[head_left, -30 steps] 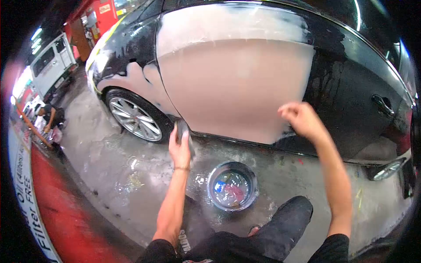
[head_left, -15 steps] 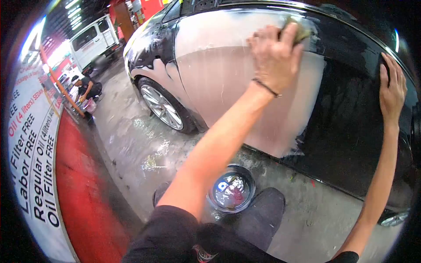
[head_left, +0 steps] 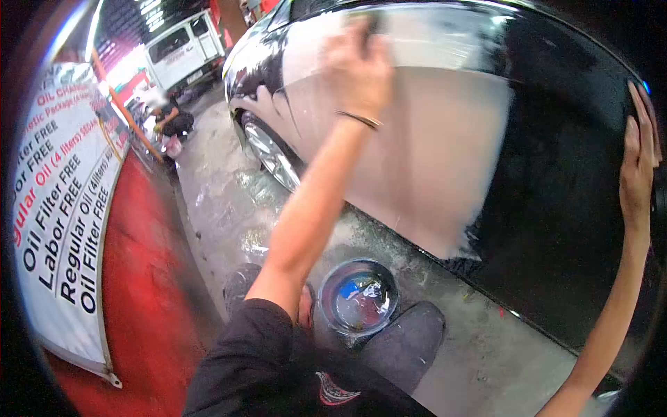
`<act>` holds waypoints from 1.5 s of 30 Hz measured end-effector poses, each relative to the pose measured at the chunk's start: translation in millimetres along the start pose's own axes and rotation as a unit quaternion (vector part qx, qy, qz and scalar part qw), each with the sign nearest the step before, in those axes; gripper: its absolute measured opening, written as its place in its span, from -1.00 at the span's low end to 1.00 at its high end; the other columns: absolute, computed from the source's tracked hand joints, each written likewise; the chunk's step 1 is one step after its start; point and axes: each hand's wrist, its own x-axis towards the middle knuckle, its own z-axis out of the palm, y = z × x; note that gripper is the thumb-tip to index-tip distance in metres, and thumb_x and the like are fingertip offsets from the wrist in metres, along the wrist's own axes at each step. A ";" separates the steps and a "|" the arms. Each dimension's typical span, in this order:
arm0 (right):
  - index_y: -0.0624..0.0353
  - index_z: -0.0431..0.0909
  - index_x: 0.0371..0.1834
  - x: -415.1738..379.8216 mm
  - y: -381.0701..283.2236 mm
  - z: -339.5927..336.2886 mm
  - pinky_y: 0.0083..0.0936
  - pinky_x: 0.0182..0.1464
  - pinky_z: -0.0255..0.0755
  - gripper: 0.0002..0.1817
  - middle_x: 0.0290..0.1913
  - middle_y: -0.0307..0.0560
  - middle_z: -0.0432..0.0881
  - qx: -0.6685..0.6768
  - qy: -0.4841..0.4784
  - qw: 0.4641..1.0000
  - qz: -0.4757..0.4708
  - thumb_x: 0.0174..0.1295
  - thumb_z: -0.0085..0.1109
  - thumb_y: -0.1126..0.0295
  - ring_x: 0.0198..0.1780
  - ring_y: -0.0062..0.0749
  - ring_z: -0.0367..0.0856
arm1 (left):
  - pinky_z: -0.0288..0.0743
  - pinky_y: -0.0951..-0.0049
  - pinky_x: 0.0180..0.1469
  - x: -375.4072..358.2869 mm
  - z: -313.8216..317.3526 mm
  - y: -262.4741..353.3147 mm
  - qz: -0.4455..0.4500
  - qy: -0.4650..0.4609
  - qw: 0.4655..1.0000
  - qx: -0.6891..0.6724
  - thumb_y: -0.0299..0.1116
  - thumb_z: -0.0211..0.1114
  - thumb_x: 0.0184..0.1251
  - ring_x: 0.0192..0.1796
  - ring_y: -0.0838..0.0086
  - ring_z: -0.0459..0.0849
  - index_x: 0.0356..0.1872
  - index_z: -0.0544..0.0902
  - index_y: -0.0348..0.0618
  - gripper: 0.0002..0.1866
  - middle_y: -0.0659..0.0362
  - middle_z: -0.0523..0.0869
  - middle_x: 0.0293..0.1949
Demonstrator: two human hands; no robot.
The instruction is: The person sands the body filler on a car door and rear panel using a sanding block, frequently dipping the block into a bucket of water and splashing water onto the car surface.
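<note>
My left hand, blurred by motion, is closed on a small pad, dark in this view and yellowish-green earlier. It presses against the upper part of the car door, where a dull pinkish-beige patch has a whitish, wet band along its top. Around that patch the bodywork is glossy black. At the far right, my right hand rests flat on the black panel, its fingers stretched upward and holding nothing.
A round basin of water stands on the wet concrete floor between my knees. On the left hangs a lettered banner over a red wall. Farther off, a person crouches near a white van.
My left hand has slid with the pad leftward along the top of the pinkish-beige patch. The view has shifted somewhat; my right hand stays on the black panel.
</note>
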 end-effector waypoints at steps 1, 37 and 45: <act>0.09 0.76 0.36 -0.6 3.1 2.5 0.06 0.46 0.45 -0.55 0.36 0.07 0.75 0.009 0.007 1.000 -0.008 0.68 0.05 0.10 0.40 0.08 0.68 | 0.52 -0.11 0.22 -5.3 -5.2 26.8 0.023 -0.024 0.998 -0.050 -0.11 0.43 0.52 0.12 -0.07 0.71 0.28 0.78 -0.06 -0.57 -0.09 0.76 -0.01; 0.04 0.67 0.55 -108.0 68.4 16.4 -0.33 0.16 0.77 -0.50 0.36 0.03 0.82 -0.109 -0.254 0.949 0.152 0.85 -0.13 0.08 0.10 -0.19 0.91 | 0.58 -0.06 0.20 47.9 -11.4 -25.3 0.140 -0.048 0.988 -0.040 -0.07 0.43 0.47 0.09 0.02 0.79 0.24 0.84 0.17 -0.61 0.01 0.84 -0.05; -0.15 0.44 0.73 -28.2 14.1 1.7 -0.08 0.81 0.22 -0.50 0.74 -0.15 0.43 -0.109 -0.170 0.978 0.045 0.86 -0.22 0.19 0.76 -0.18 0.35 | 0.54 -0.23 0.21 57.5 9.0 -108.0 -0.096 -0.038 0.988 0.111 0.03 0.42 0.40 0.20 0.06 0.78 0.24 0.86 0.30 -0.57 0.00 0.83 0.05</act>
